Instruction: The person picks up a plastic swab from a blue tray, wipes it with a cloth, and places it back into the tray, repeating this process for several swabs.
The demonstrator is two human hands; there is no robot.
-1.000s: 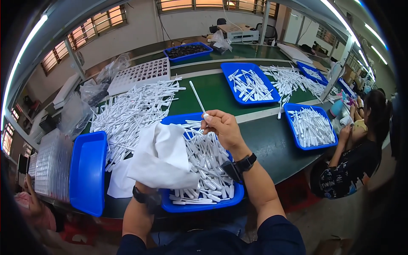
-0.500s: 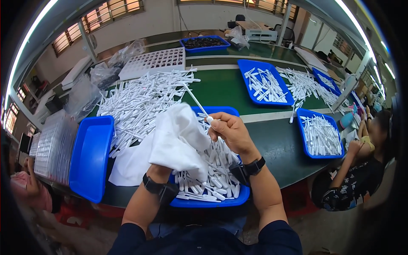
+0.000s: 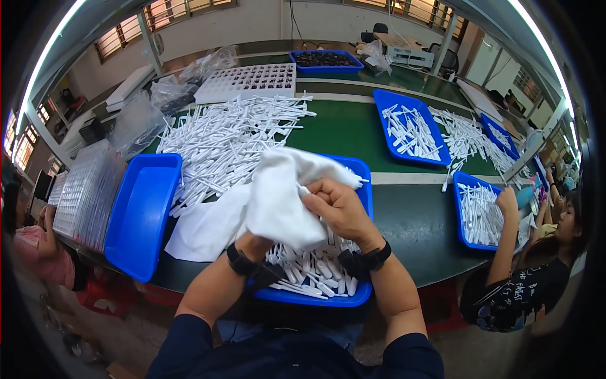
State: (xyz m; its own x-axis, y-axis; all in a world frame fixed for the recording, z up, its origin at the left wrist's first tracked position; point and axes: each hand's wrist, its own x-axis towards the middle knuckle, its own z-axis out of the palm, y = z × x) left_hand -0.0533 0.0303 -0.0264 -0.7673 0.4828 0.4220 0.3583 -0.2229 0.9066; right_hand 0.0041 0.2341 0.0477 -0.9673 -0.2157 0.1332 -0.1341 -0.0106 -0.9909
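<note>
Right hand (image 3: 338, 208) curled, fingers pressed into a white cloth (image 3: 278, 202), wrist with a black watch raised over the blue tray (image 3: 363, 180). Left hand mostly hidden under the cloth, gripping it from below as far as can be told; only the banded wrist and forearm showing, angled up from the lower edge. Cloth bunched between both hands above white plastic sticks (image 3: 309, 271) lying in the tray on the green counter (image 3: 410, 221). Empty blue tray (image 3: 142, 211) just left.
</note>
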